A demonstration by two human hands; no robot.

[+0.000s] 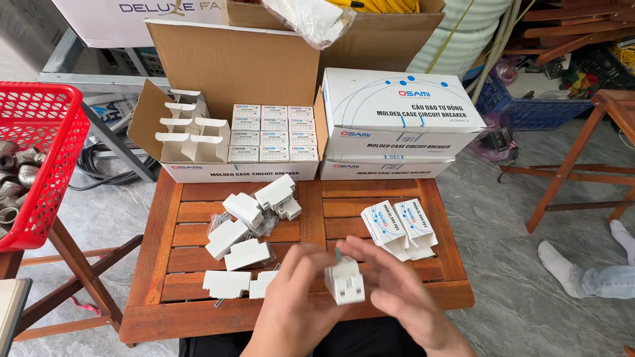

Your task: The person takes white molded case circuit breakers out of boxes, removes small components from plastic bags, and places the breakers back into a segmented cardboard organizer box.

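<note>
A slatted wooden surface (pixel 311 218) fills the middle of the view, its planks brown and lightly worn. At twelve o'clock stands an open cardboard carton (pixel 231 99) with rows of small white boxes in card dividers, and at one o'clock two closed white cartons (pixel 397 125) lie stacked. At nine o'clock a red plastic mesh basket (pixel 40 158) holds grey metal fittings. A loose heap of white plastic breakers (pixel 248 244), some in clear bags, lies at ten o'clock from the hands; two small printed boxes (pixel 400 228) lie flaps open at one o'clock. At six o'clock, the left hand (pixel 294 304) has its grip closed on a white breaker (pixel 344 281), a smooth, blocky moulded piece held upright, long axis running twelve to six. The right hand (pixel 397 287), blurred, hovers touching or just beside its three o'clock side, fingers spread wide and holding nothing.
</note>
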